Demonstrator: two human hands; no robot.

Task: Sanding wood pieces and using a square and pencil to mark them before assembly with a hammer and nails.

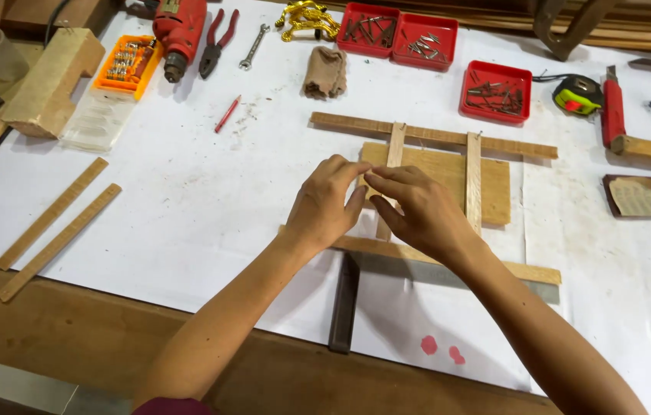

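Observation:
A small wooden frame [448, 177] lies on white paper: a flat board with two upright slats and two long cross strips [433, 134]. My left hand [325, 204] and my right hand [417, 211] meet over the left slat [395, 146], fingertips touching it and pinched close together near the board's left edge. I cannot tell whether something tiny is held between the fingertips. A metal try square [344, 303] lies under my wrists, beside the near strip.
Three red trays of nails [496, 92] sit at the back, with a red drill [179, 27], pliers [216, 42], a spanner, a red pencil [227, 114], a tape measure [577, 94] and a bit case [129, 68]. Two loose wooden strips [56, 230] lie left.

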